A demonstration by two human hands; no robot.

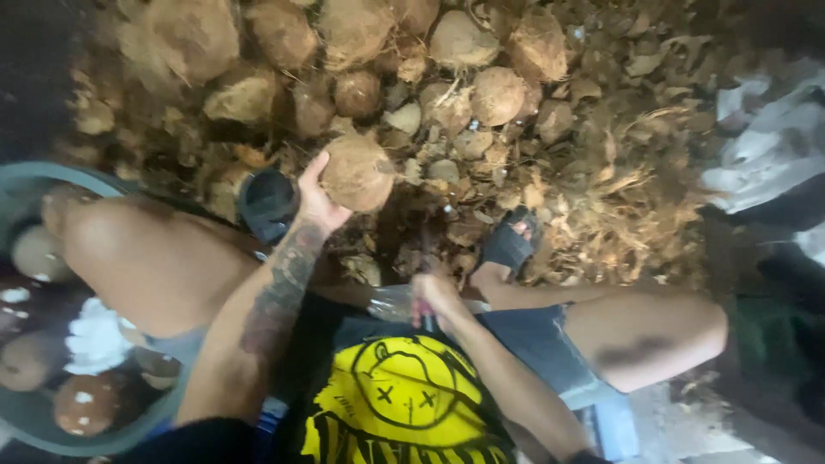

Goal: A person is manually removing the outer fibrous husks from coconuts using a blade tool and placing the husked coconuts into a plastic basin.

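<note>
- Left hand, tattooed forearm, fingers spread and wrapped on the left side of a brown husked coconut; coconut sits at the near edge of the coconut heap, just past the person's feet.
- Right hand closed in a fist round a thin dark handle; tool itself blurred, can't tell what kind. Hand low between the knees, well apart from the coconut.
- Coconut heap fills the top of the view, many round husked nuts packed touching.
- Loose husk fibre and shell scraps cover the ground right of the heap, spreading up to the right foot.
- Black sandals: left just beside the held coconut, right near the husk scraps.
- Grey-green tub at the left edge, behind the left knee, holding peeled coconuts; the knee blocks part of it.
- White sacking at the right edge, blurred.
</note>
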